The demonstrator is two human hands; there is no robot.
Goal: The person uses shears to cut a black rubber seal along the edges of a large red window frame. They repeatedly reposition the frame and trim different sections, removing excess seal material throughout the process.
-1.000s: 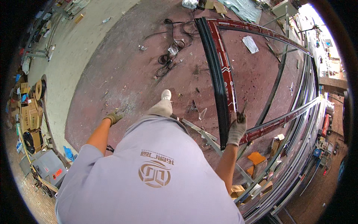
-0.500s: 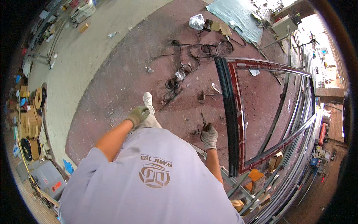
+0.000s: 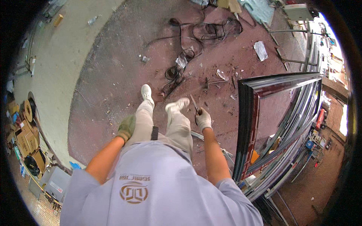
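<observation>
My right hand (image 3: 203, 119), in a pale knit glove with dark fingers, is closed around a slim tool with a narrow, blade-like end (image 3: 194, 103). The tool points up and away from me; its exact kind is unclear. Beside my left thigh hangs my left hand (image 3: 127, 127) in a greenish glove, seen from the back. Its fingers are hard to make out, and nothing shows in it. To the right of my right hand stands a large rectangular black and maroon frame (image 3: 245, 124), apart from the hand.
Tangled black cable or strips (image 3: 183, 52) lie on the maroon floor ahead, with scraps and a white sheet (image 3: 260, 51). Long metal profiles (image 3: 298, 132) are stacked at right. Cardboard boxes (image 3: 27, 141) and a grey case (image 3: 56, 183) stand at left.
My right hand has moved a little left and up with the tool. My left hand has dropped back toward my thigh. Both shoes now show, and the frame appears turned and shifted right.
</observation>
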